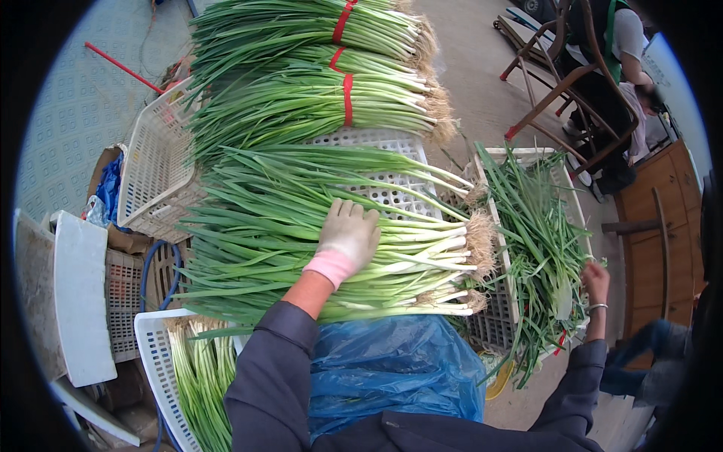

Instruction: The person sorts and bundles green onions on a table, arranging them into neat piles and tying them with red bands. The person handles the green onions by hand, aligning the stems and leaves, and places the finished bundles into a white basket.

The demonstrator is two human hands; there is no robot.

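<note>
My left hand (349, 234), in a pale glove with a pink cuff, lies over loose green onions (418, 254). Its fingers bend down into the stalks, and their tips are hidden. The onions' leaves point left and their hairy roots (480, 243) point right. Far to the right, my bare right hand (596, 282), with a bangle at the wrist, hovers by the outer rim of a crate (510, 271) heaped with stripped green leaves (536, 226). Its fingers are curled, and whether anything is between them is unclear. Blue plastic sheeting (395, 367) covers the space before my body.
Beyond the loose onions lie several bundles (316, 101) tied with red bands, partly on a white perforated crate (395, 192). Another white basket (148, 361) at lower left holds onions. An off-white basket (158, 152) stands left. A person (613, 68) sits beyond a chair frame (565, 85).
</note>
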